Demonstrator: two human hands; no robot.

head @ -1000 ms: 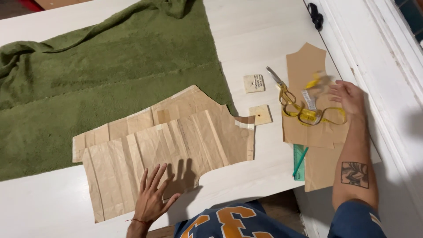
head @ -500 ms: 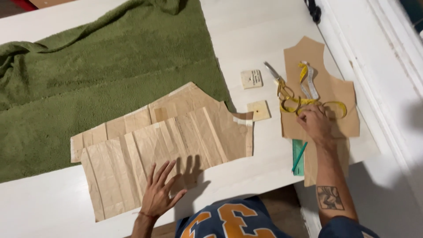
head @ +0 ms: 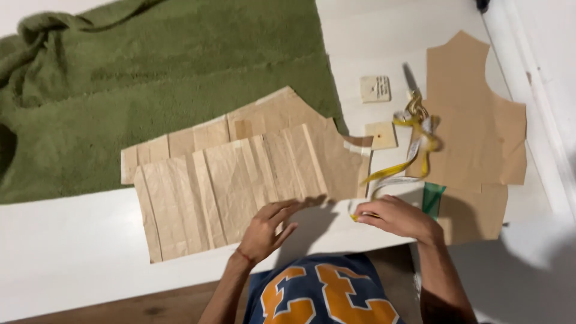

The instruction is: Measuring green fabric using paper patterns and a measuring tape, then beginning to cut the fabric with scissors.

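- Yellow measuring tape (head: 414,141), soft and looped, trails from beside the scissors (head: 411,81) on the white table (head: 72,258) down to the right hand (head: 393,217), whose fingertips pinch its end; a second ago that hand was up by the scissors.
- Left hand (head: 267,227) has shifted slightly: fingers spread, resting on the lower edge of the pleated brown paper pattern piece (head: 240,180).
- So the tape looks drawn toward that paper edge.
- Green fleece fabric (head: 150,78) lies behind; a tan bodice-shaped paper piece (head: 474,120) sits right.
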